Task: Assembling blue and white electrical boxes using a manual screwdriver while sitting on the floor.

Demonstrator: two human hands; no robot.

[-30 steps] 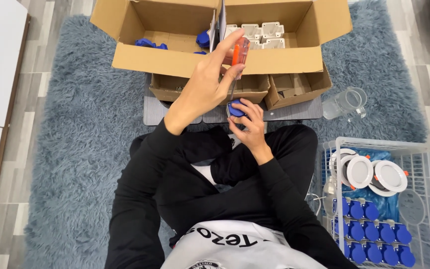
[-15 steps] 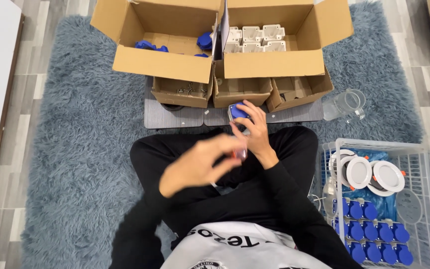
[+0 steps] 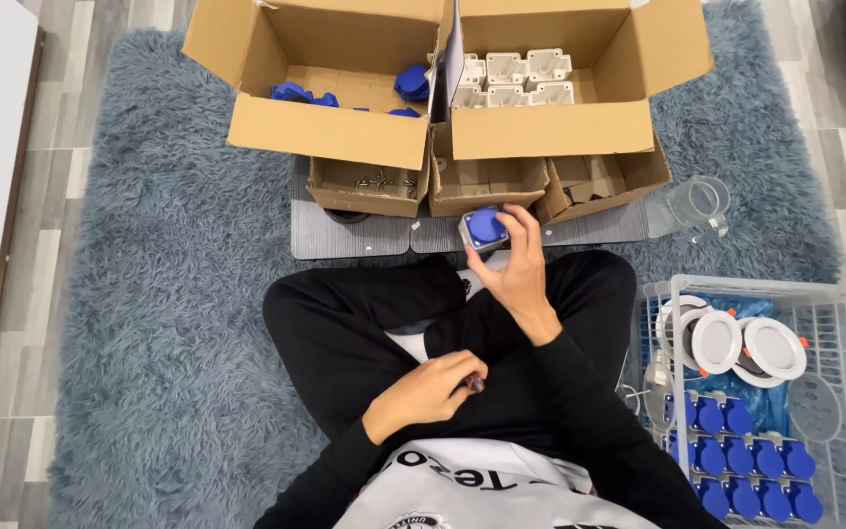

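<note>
my right hand [image 3: 516,269] sits just above the middle of the frame, fingers wrapped round a small grey box with a blue lid [image 3: 485,228], held up in front of the small cardboard boxes [image 3: 487,183]; my left hand [image 3: 423,392] rests lower, on my black-clad lap, fingers curled together round a small dark-tipped tool [image 3: 477,384], mostly hidden; behind, two big cartons hold blue parts [image 3: 291,93] at upper left and white housings [image 3: 516,78] at upper centre; a wire basket [image 3: 839,289] at lower right carries round white lamps [image 3: 741,343] and rows of blue lids [image 3: 746,465]; everything sits on a shaggy grey rug [image 3: 168,294].
</note>
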